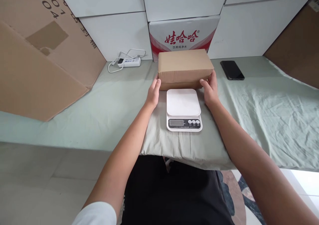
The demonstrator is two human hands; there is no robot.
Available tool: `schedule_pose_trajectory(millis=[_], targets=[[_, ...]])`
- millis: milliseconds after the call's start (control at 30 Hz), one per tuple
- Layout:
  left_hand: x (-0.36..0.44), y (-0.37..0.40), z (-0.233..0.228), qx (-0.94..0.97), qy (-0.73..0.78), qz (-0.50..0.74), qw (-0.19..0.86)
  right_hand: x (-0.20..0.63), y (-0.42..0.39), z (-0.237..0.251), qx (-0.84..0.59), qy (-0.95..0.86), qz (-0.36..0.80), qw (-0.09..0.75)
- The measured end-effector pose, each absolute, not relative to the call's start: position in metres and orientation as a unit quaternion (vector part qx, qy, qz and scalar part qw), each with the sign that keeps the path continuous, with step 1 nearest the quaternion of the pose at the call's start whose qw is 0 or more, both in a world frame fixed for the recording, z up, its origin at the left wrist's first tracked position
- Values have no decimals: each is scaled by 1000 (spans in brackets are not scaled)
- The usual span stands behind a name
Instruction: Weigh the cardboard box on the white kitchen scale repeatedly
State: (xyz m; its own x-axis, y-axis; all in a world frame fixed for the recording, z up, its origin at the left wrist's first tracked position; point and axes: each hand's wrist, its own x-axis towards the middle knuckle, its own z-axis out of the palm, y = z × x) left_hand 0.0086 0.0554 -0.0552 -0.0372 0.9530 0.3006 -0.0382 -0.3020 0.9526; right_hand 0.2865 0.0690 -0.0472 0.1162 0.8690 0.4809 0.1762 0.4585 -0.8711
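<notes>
Between my two hands is a closed brown cardboard box (185, 63), at the back of the table behind the scale. My left hand (154, 91) grips its left end, thumb on the front corner. On the right end, my right hand (210, 88) has its thumb against the front face and its fingers along the side. Whether the box rests fully on the cloth cannot be made out. Just in front of it lies a white digital kitchen scale (183, 102) with a bare weighing plate, a blank-looking display and several round buttons.
A pale green cloth (129, 122) covers the table. A white power strip (129, 62) with its cable lies back left, a black phone (232, 70) back right. Behind stands a printed white-and-red carton (183, 29) against white tiles. Large cardboard cartons flank the left (50, 72) and right (296, 45).
</notes>
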Motion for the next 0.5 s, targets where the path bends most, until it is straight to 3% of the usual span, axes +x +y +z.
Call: schedule_pose_trajectory(millis=[333, 500], targets=[[0, -21, -13, 631, 357, 601, 337, 291, -2, 4, -390, -661, 183, 614], [-10, -70, -24, 663, 343, 565, 351, 308, -39, -11, -408, -669, 150, 603]])
